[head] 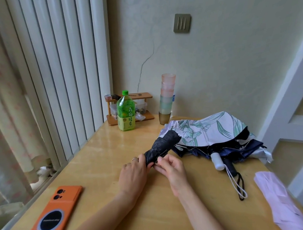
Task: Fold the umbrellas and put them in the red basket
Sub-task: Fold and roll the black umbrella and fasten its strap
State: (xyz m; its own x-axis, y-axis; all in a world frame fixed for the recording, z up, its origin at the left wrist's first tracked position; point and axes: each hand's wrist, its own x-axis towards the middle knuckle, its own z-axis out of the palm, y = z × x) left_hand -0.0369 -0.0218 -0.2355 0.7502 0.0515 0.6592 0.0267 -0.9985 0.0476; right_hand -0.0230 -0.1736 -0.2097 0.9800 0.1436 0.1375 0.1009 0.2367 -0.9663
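One orange phone (pixel 52 214) lies face down at the near left edge of the counter (pixel 103 151), and one lilac cloth (pixel 279 201) lies over the near right edge. Between them two bare forearms reach in to mid-counter. The left hand (pixel 134 173) has its fingers (pixel 141 158) curled round the near end of one rolled black umbrella (pixel 162 147). The right hand (pixel 172 169) pinches that same end from the other side with its thumb and fingertips (pixel 162 160). What it pinches is too small to tell.

The black umbrella's long axis slants from near left to far right. Its ragged canopy end points away from the hands and overlaps the floral umbrella (pixel 208 129).

Three umbrellas are in view. The floral one and a navy one (pixel 244 145) lie loose and unrolled in a heap by the right edge, with a white handle (pixel 217 160) and a black handle (pixel 230 167) pointing toward the near edge.

At the far edge by the wall stand one green tea bottle (pixel 126 114), one small wooden rack (pixel 130 119) and one stack of tinted cups (pixel 166 100).
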